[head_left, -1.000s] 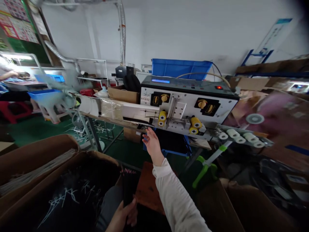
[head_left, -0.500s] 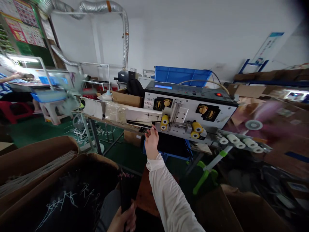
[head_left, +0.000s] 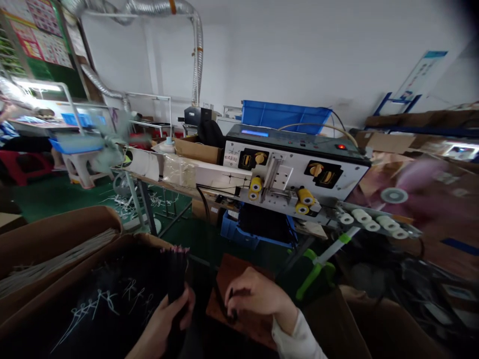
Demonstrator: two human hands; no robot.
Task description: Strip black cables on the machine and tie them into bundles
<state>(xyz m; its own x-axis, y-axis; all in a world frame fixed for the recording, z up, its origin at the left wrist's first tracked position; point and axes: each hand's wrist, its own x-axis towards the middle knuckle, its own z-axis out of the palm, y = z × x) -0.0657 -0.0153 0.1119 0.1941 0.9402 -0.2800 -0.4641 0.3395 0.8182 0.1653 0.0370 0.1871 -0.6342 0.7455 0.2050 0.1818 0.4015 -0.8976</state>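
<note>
My left hand [head_left: 164, 319] low in the view is shut around a bundle of black wires [head_left: 175, 274], whose pink-tipped ends stick up. My right hand [head_left: 258, 299] sits over a brown wooden board [head_left: 224, 279] and pinches a thin black wire [head_left: 228, 304]. That wire seems to run up towards the wire-cutting machine [head_left: 295, 172], which has yellow feed rollers [head_left: 305, 197] and white rollers on its right. Both hands are well below the machine.
A cardboard box [head_left: 75, 259] at lower left holds pale and black wires. Another box edge [head_left: 337, 324] is at lower right. A blue crate [head_left: 286, 117] stands behind the machine, and loose wires lie on the green floor [head_left: 149, 209]. A co-worker's arm [head_left: 7, 112] shows far left.
My right hand has moved down and back from the machine's front, drawing a black wire with it. My left hand has shifted left and up with the bundle.
</note>
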